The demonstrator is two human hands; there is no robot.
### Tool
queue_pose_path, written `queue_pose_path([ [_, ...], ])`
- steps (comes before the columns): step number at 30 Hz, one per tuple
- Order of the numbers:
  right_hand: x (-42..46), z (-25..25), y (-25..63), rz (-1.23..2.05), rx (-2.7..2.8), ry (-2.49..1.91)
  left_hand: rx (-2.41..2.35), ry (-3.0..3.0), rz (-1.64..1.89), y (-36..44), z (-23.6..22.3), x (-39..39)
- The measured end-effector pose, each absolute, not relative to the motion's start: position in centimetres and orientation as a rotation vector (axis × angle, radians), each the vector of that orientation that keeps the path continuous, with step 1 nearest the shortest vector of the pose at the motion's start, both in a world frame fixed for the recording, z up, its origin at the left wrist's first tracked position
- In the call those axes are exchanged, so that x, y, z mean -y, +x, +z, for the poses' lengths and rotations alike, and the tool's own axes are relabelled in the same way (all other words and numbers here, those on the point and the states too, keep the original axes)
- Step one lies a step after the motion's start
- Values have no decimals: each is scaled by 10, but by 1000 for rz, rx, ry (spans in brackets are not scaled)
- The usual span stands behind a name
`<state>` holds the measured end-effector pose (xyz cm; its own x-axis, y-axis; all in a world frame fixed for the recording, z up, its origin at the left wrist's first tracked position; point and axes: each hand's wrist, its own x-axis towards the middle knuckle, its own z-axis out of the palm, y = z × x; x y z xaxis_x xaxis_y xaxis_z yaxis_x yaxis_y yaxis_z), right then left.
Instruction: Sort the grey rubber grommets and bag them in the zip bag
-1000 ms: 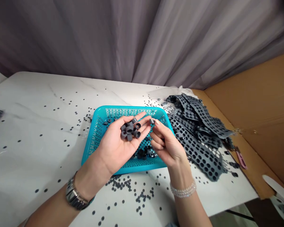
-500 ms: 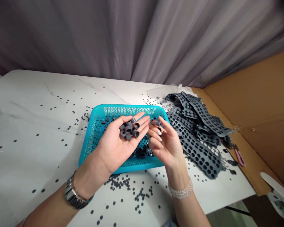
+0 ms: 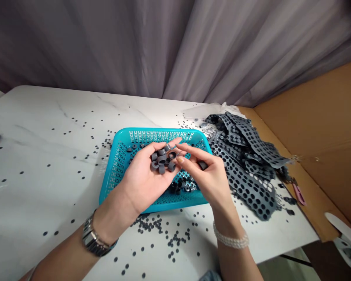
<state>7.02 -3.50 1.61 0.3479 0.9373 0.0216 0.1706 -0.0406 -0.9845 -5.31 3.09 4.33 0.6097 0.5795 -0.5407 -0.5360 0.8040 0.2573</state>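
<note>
My left hand (image 3: 144,175) lies palm up over the basket, fingers stretched out, cradling a small pile of dark grey rubber caps (image 3: 162,159). Beside that pile is my right hand (image 3: 206,169), its thumb and index fingertips close together at the left fingers. A dark rubber cap (image 3: 203,165) is tucked in the curled fingers of the right hand. Whether the fingertips pinch a thin piece, I cannot make out. Below both hands stands a turquoise basket (image 3: 107,175) with more dark caps (image 3: 178,185) on its bottom, partly hidden by the hands.
Perforated dark rubber sheets (image 3: 251,187) are heaped to the right, against a cardboard panel (image 3: 318,128). Small dark discs (image 3: 149,225) are scattered over the white marbled table (image 3: 32,164). A pink-handled tool (image 3: 299,194) lies at the right edge. Behind hangs a grey curtain (image 3: 134,50).
My right hand has turned over, from fingers up with a cap at the fingertips to knuckles up, thumb and index at the pile. My left hand still holds the caps.
</note>
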Motion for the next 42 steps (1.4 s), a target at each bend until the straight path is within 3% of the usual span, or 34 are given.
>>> queue_pose_path([
  [5, 34, 15, 69, 860, 1115, -1533, -648, 62, 629, -54, 45, -30],
  [12, 29, 9, 82, 1492, 437, -933, -579, 30, 631, -54, 44, -29],
  [16, 29, 12, 85, 1613, 260, -773, -580, 54, 646, -55, 44, -30],
  [30, 27, 7, 76, 1550, 360, -863, -620, 129, 706, -55, 42, -30],
  [37, 31, 9, 46, 1039, 877, -1369, -643, 138, 757, -56, 42, -33],
  [42, 30, 5, 54, 1378, 609, -1073, -628, 102, 779, -57, 45, -32],
])
